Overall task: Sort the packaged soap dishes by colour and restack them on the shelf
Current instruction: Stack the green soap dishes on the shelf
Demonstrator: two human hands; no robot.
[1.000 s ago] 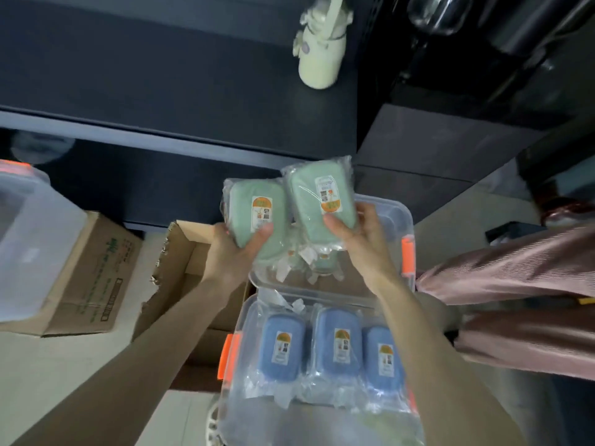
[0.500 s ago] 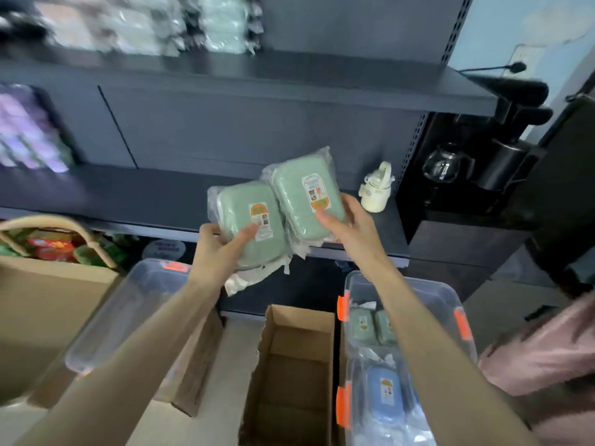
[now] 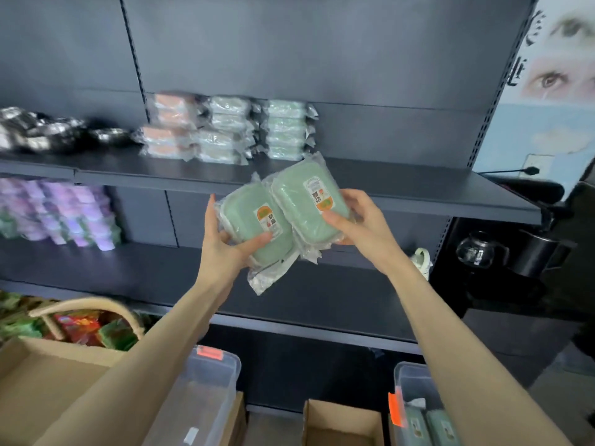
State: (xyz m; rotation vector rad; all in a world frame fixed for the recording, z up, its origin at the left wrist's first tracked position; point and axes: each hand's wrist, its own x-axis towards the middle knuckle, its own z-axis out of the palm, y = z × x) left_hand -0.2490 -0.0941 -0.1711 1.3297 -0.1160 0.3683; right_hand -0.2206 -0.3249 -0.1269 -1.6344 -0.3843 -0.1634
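My left hand (image 3: 225, 243) grips a green packaged soap dish (image 3: 248, 223), thumb across its front. Beside it, my right hand (image 3: 357, 220) holds a second green packaged soap dish (image 3: 302, 201) that overlaps the first. Both are raised in front of the dark upper shelf (image 3: 402, 185). On that shelf stand stacks of packaged dishes: pink ones (image 3: 169, 130) at the left, pale green ones (image 3: 225, 133) in the middle, more green ones (image 3: 286, 130) at the right. The shelf surface right of the stacks is bare.
A clear bin (image 3: 409, 384) at lower right holds more green dishes (image 3: 428, 426). An open cardboard box (image 3: 341, 423) and another clear bin (image 3: 209, 381) sit on the floor, with a basket (image 3: 83, 307) at left. A glass pot (image 3: 473, 249) stands at right.
Both hands have lifted the two green dishes from above the floor bin up to the level of the upper shelf. My view has tilted upward with them.
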